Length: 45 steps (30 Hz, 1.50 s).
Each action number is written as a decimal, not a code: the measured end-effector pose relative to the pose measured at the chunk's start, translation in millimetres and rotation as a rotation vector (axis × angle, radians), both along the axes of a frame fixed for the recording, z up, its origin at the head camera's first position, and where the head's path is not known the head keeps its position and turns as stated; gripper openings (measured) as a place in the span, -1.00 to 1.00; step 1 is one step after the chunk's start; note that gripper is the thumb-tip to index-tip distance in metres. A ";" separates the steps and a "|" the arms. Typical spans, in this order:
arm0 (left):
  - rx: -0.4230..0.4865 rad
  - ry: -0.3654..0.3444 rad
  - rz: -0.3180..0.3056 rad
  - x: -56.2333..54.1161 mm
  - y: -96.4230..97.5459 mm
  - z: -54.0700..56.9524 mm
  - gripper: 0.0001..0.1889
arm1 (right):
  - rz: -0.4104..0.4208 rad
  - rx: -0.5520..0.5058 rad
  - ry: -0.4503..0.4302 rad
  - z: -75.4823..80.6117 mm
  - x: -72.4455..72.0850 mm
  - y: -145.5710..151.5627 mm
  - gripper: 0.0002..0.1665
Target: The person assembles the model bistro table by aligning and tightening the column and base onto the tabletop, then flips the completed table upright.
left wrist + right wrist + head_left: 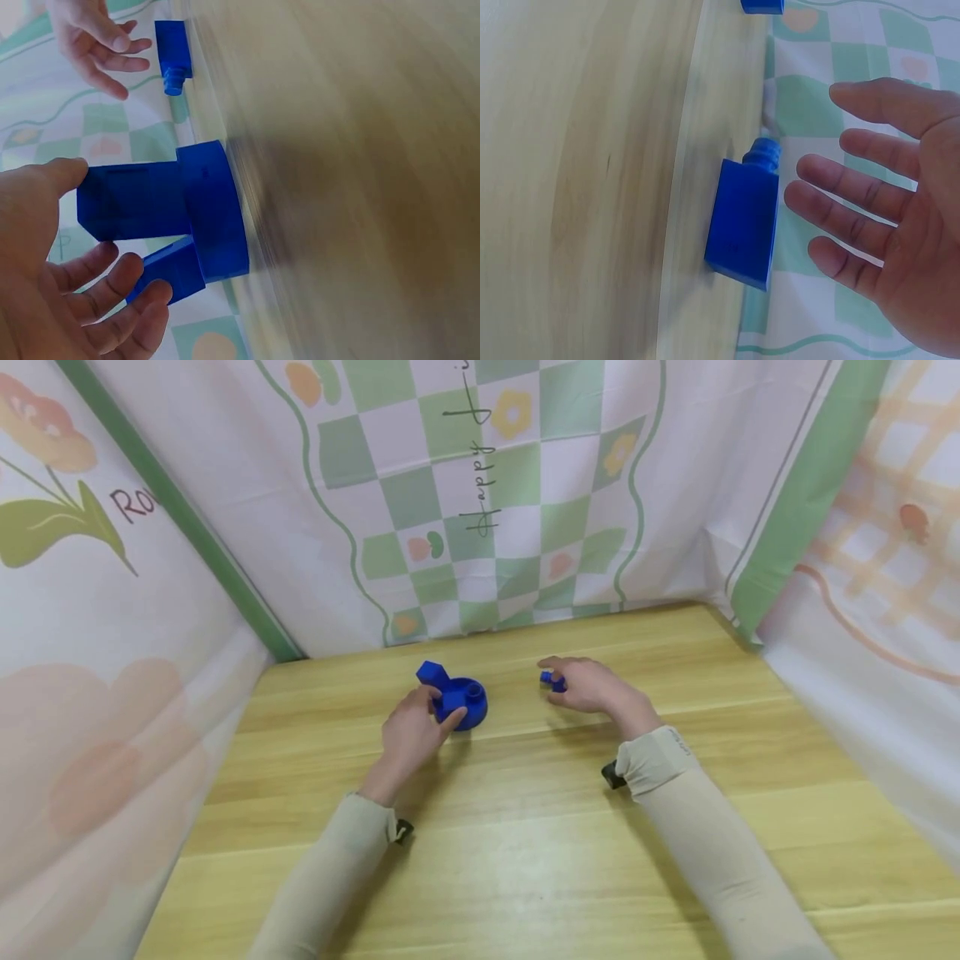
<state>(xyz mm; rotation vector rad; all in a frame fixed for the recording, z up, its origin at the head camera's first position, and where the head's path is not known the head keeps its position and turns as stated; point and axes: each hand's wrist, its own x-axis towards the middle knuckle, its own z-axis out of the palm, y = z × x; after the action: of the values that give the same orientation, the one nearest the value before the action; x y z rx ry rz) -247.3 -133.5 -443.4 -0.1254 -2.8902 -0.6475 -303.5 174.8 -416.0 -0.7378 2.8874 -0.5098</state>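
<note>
In the head view my left hand (411,731) reaches over a round, shallow blue dish-like base (480,714). Its thumb and a fingertip pinch the top end of an upright blue block (135,201) standing in the base. A second blue block (431,673) leans outward over the far-left rim, and a small round blue post (474,691) rises inside. My right hand (592,685) hovers with fingers spread beside a separate blue rectangular block with a ridged neck (742,217). That block lies on the table, its neck toward the base, apart from the fingers in the right wrist view.
The wooden table (510,860) reaches back to a white and green checkered curtain (465,485). Further printed curtains (97,710) hang along the left and right sides. Each sleeve cuff has a small dark device (613,775) under it.
</note>
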 end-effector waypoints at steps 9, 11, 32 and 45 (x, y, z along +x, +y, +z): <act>-0.030 0.045 0.027 0.1 4.6 1.3 -0.35 | -0.026 0.000 0.032 2.0 -1.5 6.5 -0.26; -0.027 0.049 0.024 -0.3 3.5 1.1 -0.38 | -0.030 -0.005 0.037 2.6 -2.1 8.5 -0.27; 0.014 0.028 0.027 -2.3 -7.5 1.2 -0.45 | -0.153 0.030 0.011 -7.6 -13.8 37.1 -0.31; 0.036 0.028 0.007 -4.4 -12.4 -1.1 -0.48 | -0.225 0.065 -0.041 -23.7 -22.5 41.3 -0.28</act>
<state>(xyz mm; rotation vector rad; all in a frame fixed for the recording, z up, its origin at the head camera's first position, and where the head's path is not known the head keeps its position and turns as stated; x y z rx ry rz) -251.7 -145.9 -444.5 -0.1184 -2.8493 -0.6900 -326.0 216.1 -439.7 -0.3904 2.9486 -0.4456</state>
